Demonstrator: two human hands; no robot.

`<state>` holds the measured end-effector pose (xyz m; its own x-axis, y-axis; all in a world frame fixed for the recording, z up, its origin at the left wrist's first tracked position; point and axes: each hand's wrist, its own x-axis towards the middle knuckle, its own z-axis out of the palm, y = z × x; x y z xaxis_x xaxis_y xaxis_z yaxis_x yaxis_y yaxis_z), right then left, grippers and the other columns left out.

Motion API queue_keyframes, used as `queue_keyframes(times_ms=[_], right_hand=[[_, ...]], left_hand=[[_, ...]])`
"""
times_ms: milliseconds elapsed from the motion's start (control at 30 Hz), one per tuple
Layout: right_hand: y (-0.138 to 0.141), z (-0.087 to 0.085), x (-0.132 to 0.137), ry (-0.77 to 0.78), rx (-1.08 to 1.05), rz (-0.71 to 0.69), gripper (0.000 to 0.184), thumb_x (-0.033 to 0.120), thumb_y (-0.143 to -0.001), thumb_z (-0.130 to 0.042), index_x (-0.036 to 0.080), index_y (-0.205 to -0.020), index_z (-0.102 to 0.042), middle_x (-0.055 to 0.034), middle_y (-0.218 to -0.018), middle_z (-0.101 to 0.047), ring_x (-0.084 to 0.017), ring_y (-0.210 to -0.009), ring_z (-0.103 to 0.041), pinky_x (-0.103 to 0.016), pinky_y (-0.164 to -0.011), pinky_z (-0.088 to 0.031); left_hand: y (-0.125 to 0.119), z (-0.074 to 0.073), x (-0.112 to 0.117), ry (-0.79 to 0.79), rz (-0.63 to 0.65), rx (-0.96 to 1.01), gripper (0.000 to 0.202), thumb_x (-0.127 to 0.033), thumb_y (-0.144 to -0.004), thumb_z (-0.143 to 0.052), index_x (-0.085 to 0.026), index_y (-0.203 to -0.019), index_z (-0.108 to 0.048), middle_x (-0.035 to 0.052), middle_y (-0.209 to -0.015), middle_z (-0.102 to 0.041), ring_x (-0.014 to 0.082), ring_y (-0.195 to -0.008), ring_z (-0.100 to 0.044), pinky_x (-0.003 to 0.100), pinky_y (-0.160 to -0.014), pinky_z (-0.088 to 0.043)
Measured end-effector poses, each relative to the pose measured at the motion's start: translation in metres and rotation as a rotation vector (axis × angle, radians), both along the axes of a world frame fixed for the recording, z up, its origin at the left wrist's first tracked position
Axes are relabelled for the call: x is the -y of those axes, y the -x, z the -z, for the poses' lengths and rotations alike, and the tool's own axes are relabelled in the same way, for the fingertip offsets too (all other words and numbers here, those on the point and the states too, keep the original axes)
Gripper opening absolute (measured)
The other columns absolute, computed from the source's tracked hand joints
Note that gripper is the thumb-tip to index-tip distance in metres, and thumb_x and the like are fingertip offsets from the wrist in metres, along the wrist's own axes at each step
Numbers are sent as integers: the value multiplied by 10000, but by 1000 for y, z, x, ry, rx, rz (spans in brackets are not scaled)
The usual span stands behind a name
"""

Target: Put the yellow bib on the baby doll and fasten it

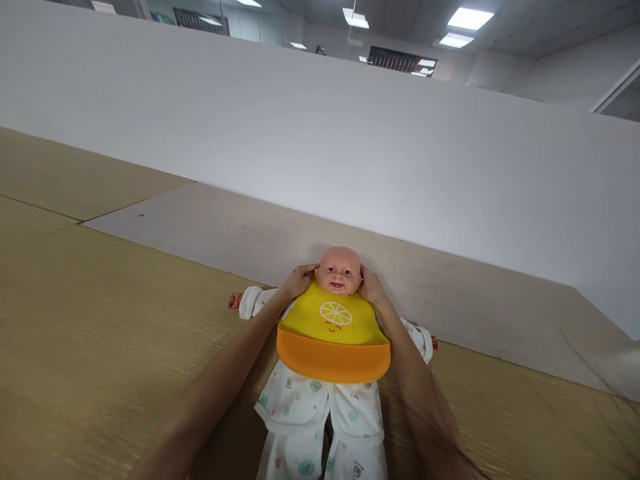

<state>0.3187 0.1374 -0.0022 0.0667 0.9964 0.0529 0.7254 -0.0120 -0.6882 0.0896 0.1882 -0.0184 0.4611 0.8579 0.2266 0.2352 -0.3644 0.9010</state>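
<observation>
One doll (340, 261), face up on the tan surface (125, 320), yellow bib (310, 317) over its chest. Left hand (299, 280) is at one side of the doll's neck, right hand (371, 285) at the other, both with fingers curled in by the head at the bib's top edge. Fingertips hidden, so can't tell if either is pinched on the bib or just resting. Printing: bib has a white citrus slice (335, 313) with a small smiling face below it; the doll's white outfit (300, 400) has pastel dots, little figures and tiny lettering, too small to read. Orientation: doll's head points away from the person, toward the white partition (350, 147); legs run back between the forearms. Long axis roughly straight out from the person, doll's arms spread sideways. Bib's orange pocket (333, 360) crosses the doll's belly. Pale strip (240, 227) runs beyond the doll's shoulders, along the partition's base.
</observation>
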Motion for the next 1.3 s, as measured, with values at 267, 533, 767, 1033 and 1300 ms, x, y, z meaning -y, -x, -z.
queue_keyframes(times_ms=[267, 533, 767, 1033, 1300], right_hand=[[-7, 3, -4, 55, 137, 42, 533, 262, -764, -686, 134, -1274, -601, -153, -1154, -723, -290, -981, -693, -334, -818, -528], [-8, 3, -2, 60, 212, 25, 521, 282, -789, -667, 170, -1291, -582, -124, -1244, -691, -269, -1030, -681, -304, -831, -517], [0, -3, 1, 60, 322, 71, 627, 354, -835, -627, 154, -1398, -436, -174, -1199, -694, -297, -967, -684, -304, -734, -476], [-2, -3, 5, 53, 283, 54, 562, 335, -846, -604, 163, -1363, -466, -152, -1183, -700, -282, -967, -670, -283, -700, -436], [-11, -1, 6, 83, 150, 81, 515, 306, -784, -678, 154, -1265, -574, -122, -1095, -722, -223, -878, -630, -257, -662, -365]], left_hand=[[-1, 4, -2, 12, -47, -55, 432, -183, -726, -483, -167, -1037, -782, 48, -1059, -796, 284, -1049, -681, 384, -986, -496], [-2, 14, -9, 3, -73, -142, 440, -162, -766, -455, -143, -1071, -771, 46, -994, -803, 250, -954, -700, 366, -944, -513], [-2, 17, -12, 25, -124, -159, 476, -167, -778, -484, -146, -1184, -730, 79, -1181, -755, 276, -1118, -674, 395, -1023, -486], [-3, 14, -11, 55, -122, -139, 465, -170, -775, -497, -145, -1173, -736, 78, -1223, -735, 270, -1144, -660, 397, -1058, -463], [5, -3, 6, 218, -132, -24, 557, -404, -816, -571, -107, -1277, -663, 126, -1063, -775, 241, -834, -699, 361, -777, -551]])
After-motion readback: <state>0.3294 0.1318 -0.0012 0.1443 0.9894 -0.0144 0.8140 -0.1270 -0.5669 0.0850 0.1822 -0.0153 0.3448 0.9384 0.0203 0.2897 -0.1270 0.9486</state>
